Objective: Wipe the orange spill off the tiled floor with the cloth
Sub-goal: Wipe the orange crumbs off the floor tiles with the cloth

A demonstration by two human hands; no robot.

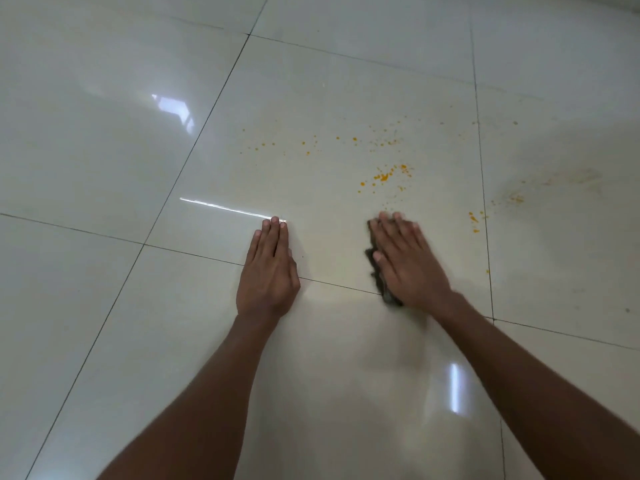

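Bare forearms reached up from frame bottom. Left hand [268,271] lay flat on glossy cream tiled floor [104,133], fingers straight, holding nothing. Right hand [408,259] pressed dark crumpled cloth [375,271] down, fingers extended. Orange spill specks [384,176] remained centre-right, faint smear at right: wiping seemingly partway.

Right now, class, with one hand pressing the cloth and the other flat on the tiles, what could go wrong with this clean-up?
1. The cloth under the right hand looks small; it may smear the orange specks rather than lift them.
2. Far specks and those past the grout line could be missed.
3. The left hand might slip on the glossy tiles.
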